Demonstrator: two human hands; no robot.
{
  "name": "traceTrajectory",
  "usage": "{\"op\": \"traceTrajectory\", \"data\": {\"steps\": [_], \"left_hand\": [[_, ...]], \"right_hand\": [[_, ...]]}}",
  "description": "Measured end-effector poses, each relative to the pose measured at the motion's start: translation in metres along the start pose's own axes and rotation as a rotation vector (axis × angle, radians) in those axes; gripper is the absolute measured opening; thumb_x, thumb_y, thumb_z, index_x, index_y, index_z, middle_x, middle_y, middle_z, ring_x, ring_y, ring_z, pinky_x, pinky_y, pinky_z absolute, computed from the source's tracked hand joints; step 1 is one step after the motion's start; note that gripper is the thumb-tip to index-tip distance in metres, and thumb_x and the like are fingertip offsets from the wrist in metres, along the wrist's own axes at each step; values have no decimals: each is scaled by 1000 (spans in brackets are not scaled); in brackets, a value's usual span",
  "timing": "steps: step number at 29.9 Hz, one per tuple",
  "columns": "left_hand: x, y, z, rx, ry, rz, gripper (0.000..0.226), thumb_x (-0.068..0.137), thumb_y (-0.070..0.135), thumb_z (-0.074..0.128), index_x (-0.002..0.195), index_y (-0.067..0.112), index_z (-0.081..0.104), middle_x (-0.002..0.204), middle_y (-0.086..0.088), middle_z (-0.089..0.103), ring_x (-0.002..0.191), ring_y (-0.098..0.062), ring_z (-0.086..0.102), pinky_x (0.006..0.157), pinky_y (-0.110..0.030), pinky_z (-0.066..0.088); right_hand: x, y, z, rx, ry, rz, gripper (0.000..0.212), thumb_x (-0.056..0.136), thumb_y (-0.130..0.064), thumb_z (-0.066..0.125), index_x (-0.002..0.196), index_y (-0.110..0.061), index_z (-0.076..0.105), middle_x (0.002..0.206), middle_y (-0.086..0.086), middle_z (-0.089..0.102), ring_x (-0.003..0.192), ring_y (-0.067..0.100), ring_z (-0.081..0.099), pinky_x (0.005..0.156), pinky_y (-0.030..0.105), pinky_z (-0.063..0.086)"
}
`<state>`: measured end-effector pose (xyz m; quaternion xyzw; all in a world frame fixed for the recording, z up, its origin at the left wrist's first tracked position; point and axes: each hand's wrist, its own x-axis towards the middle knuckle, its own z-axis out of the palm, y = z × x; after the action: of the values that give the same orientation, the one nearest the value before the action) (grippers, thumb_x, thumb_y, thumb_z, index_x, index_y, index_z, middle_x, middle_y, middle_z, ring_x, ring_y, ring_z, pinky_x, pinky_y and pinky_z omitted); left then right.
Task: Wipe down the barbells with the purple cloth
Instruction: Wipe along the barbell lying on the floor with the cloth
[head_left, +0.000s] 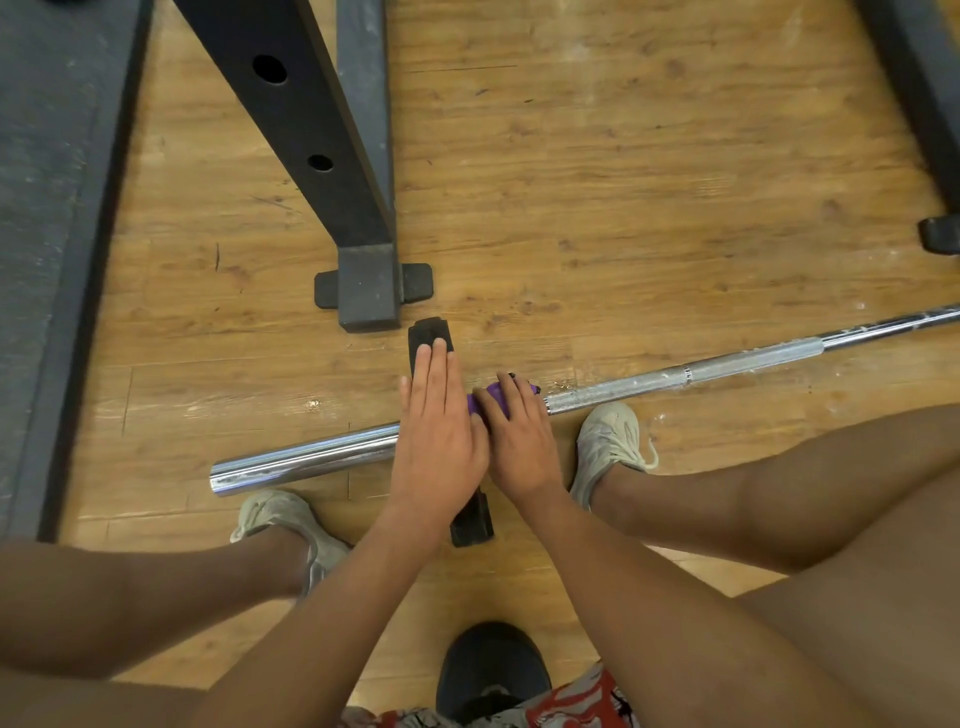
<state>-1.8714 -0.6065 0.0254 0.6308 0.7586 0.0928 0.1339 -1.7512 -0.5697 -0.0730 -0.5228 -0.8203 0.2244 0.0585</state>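
Mid-floor | right hand (514, 436) gripped soft purple cloth (479, 403) around likely heavy, rigid chrome steel barbell (675, 375) | left hand (436, 431), at its nine o'clock, was flat, fingers straight.

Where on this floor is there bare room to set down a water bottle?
The widest bare floor lies beyond the barbell, right of the rack post. A narrower strip runs between that post and the grey mat. It is crowded near the left hand on the black plate, the right hand gripping the purple cloth, and the shoes.
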Motion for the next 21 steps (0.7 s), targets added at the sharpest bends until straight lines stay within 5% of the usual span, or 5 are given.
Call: {"op": "traceTrajectory", "data": {"steps": [3, 12, 16, 21], "left_hand": [[-6, 2, 0, 46, 6, 7, 65, 98, 23, 34, 156, -5, 22, 166, -21, 14, 155, -31, 6, 124, -51, 17], [-17, 2, -1, 41, -15, 35, 64, 102, 24, 38, 157, -1, 18, 167, -17, 9, 156, -27, 2, 124, -45, 7], [-21, 6, -1, 7, -27, -3, 69, 101, 18, 49, 158, 0, 16, 168, -16, 7, 156, -26, 1, 124, -44, 6], [-24, 3, 1, 90, -37, 50, 64, 102, 24, 39, 156, -3, 19, 166, -20, 11, 155, -31, 8, 123, -49, 15]], "right_hand": [[-5, 7, -2, -11, -23, -45, 56, 104, -46, 24, 155, -25, 36, 165, 13, 22, 155, 33, 9, 125, 51, 15], [-4, 15, 8, -53, 10, -128, 48, 102, -27, 57, 145, -10, 48, 154, 20, 40, 147, 44, 28, 120, 57, 28], [19, 8, -1, 11, 19, -78, 38, 106, -30, 41, 128, -7, 61, 132, 17, 58, 126, 38, 47, 109, 53, 39], [3, 0, 0, -10, 0, -36, 57, 105, -37, 23, 143, -7, 51, 154, 21, 41, 148, 42, 27, 121, 55, 25]]}}
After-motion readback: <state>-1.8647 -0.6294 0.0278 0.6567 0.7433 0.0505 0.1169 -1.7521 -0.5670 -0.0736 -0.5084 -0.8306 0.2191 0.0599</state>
